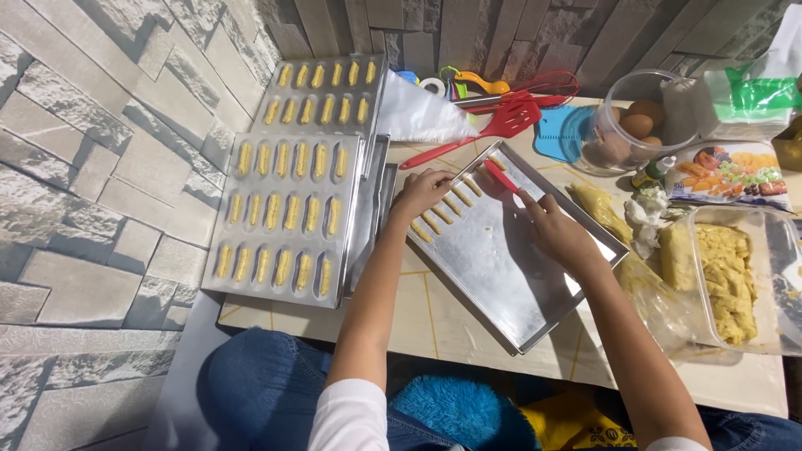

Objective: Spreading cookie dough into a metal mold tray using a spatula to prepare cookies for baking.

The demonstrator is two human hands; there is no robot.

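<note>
Dough sticks (443, 213) under left grip (424, 190), right grip (555, 230) seemingly grasping red scraper (501, 176)

Your single head-worn camera looks steeply down from close above your own knees onto the low table (468, 326), facing the stone-patterned wall (100, 167) that fills its left side.

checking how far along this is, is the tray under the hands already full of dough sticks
No, the tray under the left hand and right hand holds only one short row of dough sticks at its far end; the rest is bare metal.
</note>
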